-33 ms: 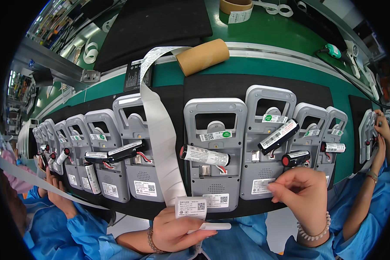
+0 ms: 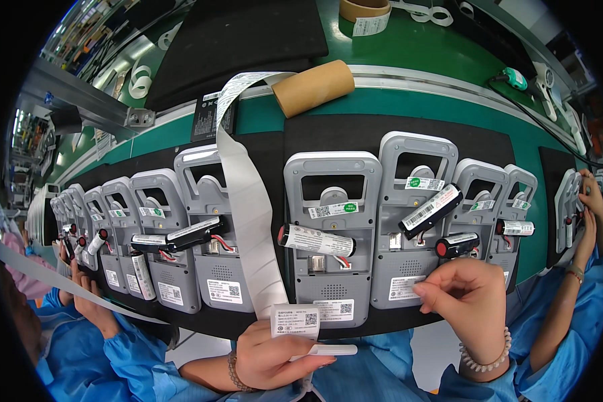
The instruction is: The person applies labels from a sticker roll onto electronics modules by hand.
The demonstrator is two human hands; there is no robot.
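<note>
My left hand [image 2: 278, 355] is closed on a strip of white printed labels [image 2: 295, 321]; its folded end sticks out past my fingers. The strip runs up from there to a cardboard roll core [image 2: 313, 88]. My right hand [image 2: 469, 295] is pinched at the right edge of a white label [image 2: 403, 289], which lies on the lower part of a grey handheld device [image 2: 382, 261]. To its left lies another grey device [image 2: 333, 271] with its label partly behind the strip end. Wired cylindrical batteries [image 2: 430, 209] rest across the devices.
More grey devices [image 2: 171, 268] with batteries stand in a row on a black mat [image 2: 261, 144]. A dark flat pack [image 2: 204, 120] lies behind them. Co-workers' hands [image 2: 97, 305] are at the left, others [image 2: 586, 221] at the right. A tape roll [image 2: 365, 9] sits at the back.
</note>
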